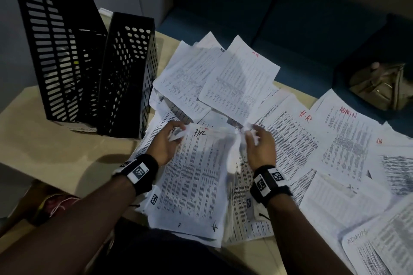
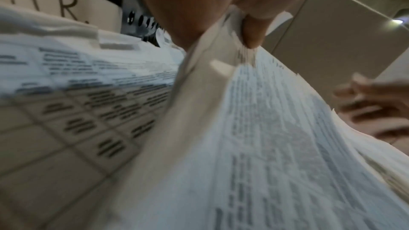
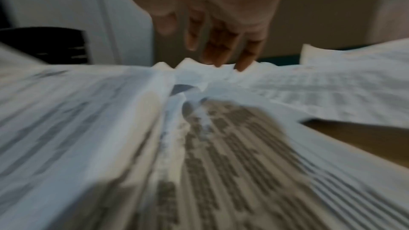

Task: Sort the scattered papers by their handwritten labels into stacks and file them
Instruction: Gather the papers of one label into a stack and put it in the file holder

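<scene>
Both wrist views are smeared with blur, and their print is unreadable. At frame centre of the head view, the white printed paper stack marked "HR" in black (image 1: 196, 176) lies on the pale wooden surface (image 1: 55, 152), long axis running from bottom edge toward top, label end farthest up. The left hand (image 1: 166, 140) pinches its upper left corner, fingers (image 2: 254, 29) curled. The right hand (image 1: 260, 145) hangs over the upper right corner, fingers (image 3: 221, 45) apart, fingertips at the paper edge.
</scene>
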